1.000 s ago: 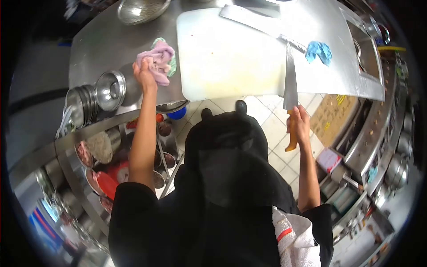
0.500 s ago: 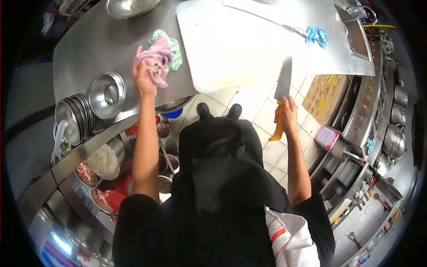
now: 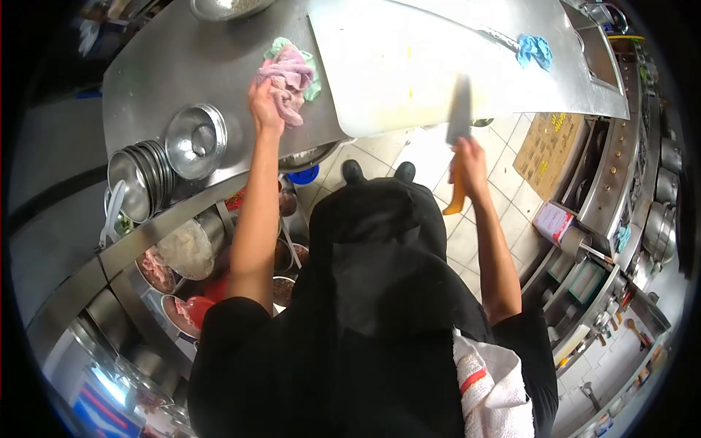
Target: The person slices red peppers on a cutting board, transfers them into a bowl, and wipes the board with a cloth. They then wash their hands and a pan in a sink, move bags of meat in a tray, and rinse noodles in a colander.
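Note:
My left hand [image 3: 267, 109] is closed round a crumpled pink cloth [image 3: 292, 77] above the steel counter. A pale green cloth [image 3: 315, 89] lies partly hidden behind it, beside the left edge of the white cutting board [image 3: 394, 66]. In my right hand [image 3: 469, 166] is a knife [image 3: 459, 113], gripped by its yellow handle. Its broad blade points away from me, slightly blurred, and its tip overlaps the board's near edge in view. Yellowish wet marks show on the board.
Stacked metal bowls [image 3: 139, 179] and a wider bowl [image 3: 196, 142] stand on the counter's left. A second long blade [image 3: 438, 18] lies at the board's far side, near a blue cloth [image 3: 534, 51]. Food containers [image 3: 186, 248] sit below left; a stove [image 3: 621, 146] runs along the right.
The whole view has shifted, moving the counter right and up in the picture. My right hand has carried the knife slightly left, relative to the board. My left hand still grips the pink cloth.

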{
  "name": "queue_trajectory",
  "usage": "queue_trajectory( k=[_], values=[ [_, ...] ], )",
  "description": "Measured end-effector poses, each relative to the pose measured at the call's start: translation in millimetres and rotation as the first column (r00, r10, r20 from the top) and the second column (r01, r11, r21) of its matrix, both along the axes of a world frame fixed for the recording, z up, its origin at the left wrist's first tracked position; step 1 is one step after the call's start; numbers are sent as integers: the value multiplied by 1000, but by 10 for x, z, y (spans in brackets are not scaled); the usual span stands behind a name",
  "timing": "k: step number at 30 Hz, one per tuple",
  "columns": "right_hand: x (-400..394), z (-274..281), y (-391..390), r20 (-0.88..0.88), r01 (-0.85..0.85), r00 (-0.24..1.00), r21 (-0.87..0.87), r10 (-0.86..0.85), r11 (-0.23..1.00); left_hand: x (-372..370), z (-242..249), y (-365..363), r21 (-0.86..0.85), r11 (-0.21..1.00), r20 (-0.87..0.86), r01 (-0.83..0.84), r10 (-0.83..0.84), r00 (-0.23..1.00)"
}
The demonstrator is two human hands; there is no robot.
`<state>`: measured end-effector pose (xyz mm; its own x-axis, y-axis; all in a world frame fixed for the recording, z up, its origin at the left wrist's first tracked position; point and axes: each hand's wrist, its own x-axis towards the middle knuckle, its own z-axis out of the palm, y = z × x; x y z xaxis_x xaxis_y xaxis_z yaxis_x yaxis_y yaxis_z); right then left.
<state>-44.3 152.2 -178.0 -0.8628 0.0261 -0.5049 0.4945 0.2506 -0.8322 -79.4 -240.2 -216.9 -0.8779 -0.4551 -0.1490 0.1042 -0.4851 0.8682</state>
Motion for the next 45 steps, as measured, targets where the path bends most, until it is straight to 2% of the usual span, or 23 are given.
queue_trajectory(
  k=[3,7,9,11,12,14,15,19,20,22,23,24,25,29,33,34,35,37,38,41,42,44,45],
  values=[
    [74,84,-624,52,-168,984,-26,169,985,-3,45,192,28,996,-15,81,-81,997],
    [194,67,-1109,35,-201,978,-85,204,976,130,214,596,-77,967,40,242,-239,970],
    [200,62,-1253,-32,-302,953,0,302,953,213,107,783,-273,932,116,237,-213,970],
    [194,144,-1482,-36,-301,953,-44,299,953,246,194,937,-506,815,162,283,-232,959],
    [251,110,-1598,-54,-323,946,-67,319,944,233,131,957,-511,803,167,305,-256,952],
    [270,44,-1749,-176,-361,912,82,370,929,36,-15,939,-766,628,146,138,-39,988],
    [261,-48,-1754,-320,-383,852,161,415,910,-47,69,900,-828,538,190,157,5,982],
    [206,341,-1218,-234,-540,789,176,568,823,-696,-73,459,-846,533,49,-16,108,993],
    [227,370,-962,-264,-538,783,167,563,826,-837,12,450,-635,772,109,15,70,992],
    [249,393,-471,91,-260,961,-27,261,965,-1094,-387,182,-581,811,107,67,-6,994],
    [175,368,-267,92,-88,992,-31,90,996,-1152,-457,152,-557,826,102,80,-28,994],
    [136,302,-120,99,94,991,-41,-89,995,-953,-101,284,-357,927,159,117,-63,985],
    [61,110,-34,56,140,989,-63,-136,988,-847,133,367,-140,979,196,145,-116,974],
    [-48,-39,-780,1,-71,997,54,71,996,-709,259,397,-5,975,197,221,-216,956],
    [17,265,-1761,-2,-282,959,62,282,957,-637,215,437,-35,959,172,281,-271,947],
    [46,65,-1978,-172,-322,925,120,339,939,-745,-130,347,-37,957,160,289,-280,947],
    [49,-68,-2117,-272,-298,898,204,346,933,-902,-634,211,-657,751,-34,66,-117,993],
    [-12,177,-2011,-197,-391,872,270,448,880,-713,28,464,-441,875,175,200,-135,975],
    [-22,314,-1914,-99,-490,834,320,543,811,-797,-83,389,-441,876,175,195,-129,976],
    [-65,632,-1195,-48,-657,678,410,734,633,-1070,-410,66,-775,625,129,95,10,992],
    [-170,893,-904,42,-715,675,288,737,638,-1098,-391,55,-773,628,131,88,22,991],
    [-379,593,-367,-169,-610,630,497,758,617,-1083,-377,75,-844,531,67,73,-31,997],
    [-554,548,-270,-192,-509,644,615,740,602,-990,-232,159,-818,562,122,124,-43,992]
  ],
)
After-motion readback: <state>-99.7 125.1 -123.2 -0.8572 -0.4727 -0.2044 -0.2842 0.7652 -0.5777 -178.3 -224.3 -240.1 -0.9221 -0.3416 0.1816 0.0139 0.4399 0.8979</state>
